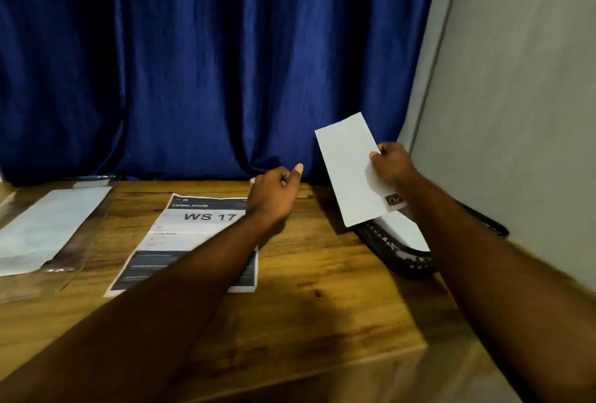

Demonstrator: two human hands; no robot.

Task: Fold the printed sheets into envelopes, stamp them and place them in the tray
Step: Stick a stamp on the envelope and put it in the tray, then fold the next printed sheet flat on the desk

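Right hand [392, 165] gripped the white folded paper envelope [350, 170] by its right long edge, w/ one fingertip on the near face and the rest behind. Left hand [274, 196] hung over the far edge of the wooden worktop [322, 289], fingers loosely curled, thumb up. Couldn't tell whether it pinched anything small.

The envelope was in the air at the worktop's right edge, above the black mesh tray [387, 248]. Its lower end overlapped the tray in view; contact unclear. Another white folded piece [406, 231] already lay in the tray.

Step in hand, I'd judge, was the drop into the tray:
- Swing the envelope down flat, not end-first, so it doesn't prop on the mesh wall.
- Match its long axis to the tray's.
- Let go low, approx. on top of the piece already there, since light paper sails.
- Left hand wasn't needed here and could go to the next sheet.

Orientation: the long axis stood nearly upright, the top leaning a bit toward the left edge. The upper short end pointed at the dark blue curtain [193, 64] and the lower short end at the tray. The broad face was toward the camera, w/ the small brown stamp [394, 199] in its lower corner by the wrist.

The black-and-white printed sheet marked "WS 17" [206, 235] lay flat mid-worktop, unfolded.
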